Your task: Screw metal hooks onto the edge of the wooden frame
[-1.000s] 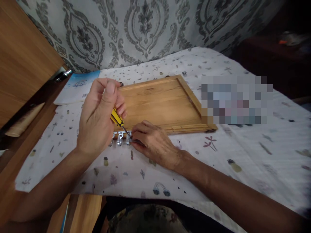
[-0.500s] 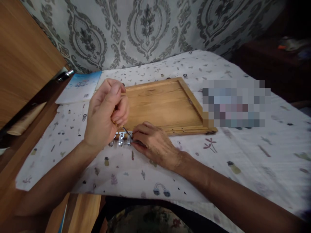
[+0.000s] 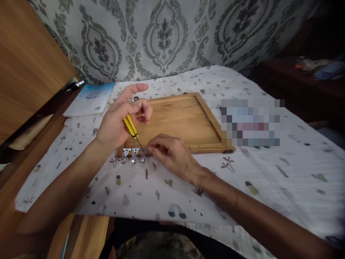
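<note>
A yellow-and-black screwdriver (image 3: 130,126) sits in my left hand (image 3: 114,118), its handle against the palm and thumb while the index finger stretches forward. Its shaft slants down to the rightmost of several shiny metal clips (image 3: 134,155) along the near edge of a framed wooden panel (image 3: 178,118). Beside the screwdriver's tip, my right hand (image 3: 176,156) has thumb and forefinger pinched together at the panel's edge. Whatever those fingertips hold is too small or hidden to make out.
A blue-and-white book (image 3: 90,99) lies at the back left of the patterned cloth (image 3: 167,201). To the right of the panel is a pixelated patch (image 3: 248,124). A wooden cabinet side (image 3: 32,54) stands on the left, and a patterned curtain (image 3: 164,32) hangs behind.
My left hand has loosened from a fist, its index finger extending, and the yellow screwdriver handle now shows. My right fingers have drawn back slightly, uncovering more of the rightmost clip.
</note>
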Tool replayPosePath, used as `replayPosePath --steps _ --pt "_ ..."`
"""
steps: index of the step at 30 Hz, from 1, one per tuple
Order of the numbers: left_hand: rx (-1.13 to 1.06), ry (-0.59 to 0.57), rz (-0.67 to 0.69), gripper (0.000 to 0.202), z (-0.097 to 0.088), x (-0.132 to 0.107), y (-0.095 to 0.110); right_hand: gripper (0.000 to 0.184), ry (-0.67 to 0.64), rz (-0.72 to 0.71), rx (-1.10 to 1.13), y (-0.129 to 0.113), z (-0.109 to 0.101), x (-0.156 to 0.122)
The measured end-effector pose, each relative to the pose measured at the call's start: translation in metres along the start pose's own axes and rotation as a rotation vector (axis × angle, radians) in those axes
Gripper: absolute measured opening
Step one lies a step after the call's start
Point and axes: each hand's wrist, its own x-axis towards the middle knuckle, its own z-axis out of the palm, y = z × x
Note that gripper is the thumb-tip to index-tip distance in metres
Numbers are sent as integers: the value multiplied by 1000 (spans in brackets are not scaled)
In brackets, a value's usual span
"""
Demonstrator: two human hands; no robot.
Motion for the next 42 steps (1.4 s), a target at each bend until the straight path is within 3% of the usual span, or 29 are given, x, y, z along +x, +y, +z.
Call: replayPosePath --steps 2,5,8,12,15,18,22,28,32,34,40,42 --pt "15 -11 2 27 -2 0 -1 13 -22 53 157 -8 -5 8" --pt "40 -57 0 34 -5 0 -2 19 -159 85 397 -21 -10 22" --pt "72 -106 11 38 -9 2 -2 13 -237 87 530 -30 -10 33" --pt "192 -102 6 30 -11 -1 0 16 -210 75 667 -27 -3 37" --pt "339 -4 133 16 -3 -11 5 23 -166 68 738 -23 4 37" --pt "306 97 237 13 13 -23 9 32 -135 90 789 -21 9 36" --pt "145 171 184 16 26 -27 13 36 -150 129 793 -22 7 35" --pt "113 79 69 29 18 -17 14 36 -349 130 761 -19 -1 45" --pt "189 213 219 25 21 -20 10 37 -300 126 790 -16 4 48" --pt "180 262 232 24 25 -23 10 36 -284 124 806 -15 6 47" --pt "120 132 78 37 26 -16 12 35 -335 73 851 -11 5 44" --pt "139 169 109 39 26 -14 11 35 -319 87 866 -9 5 45"
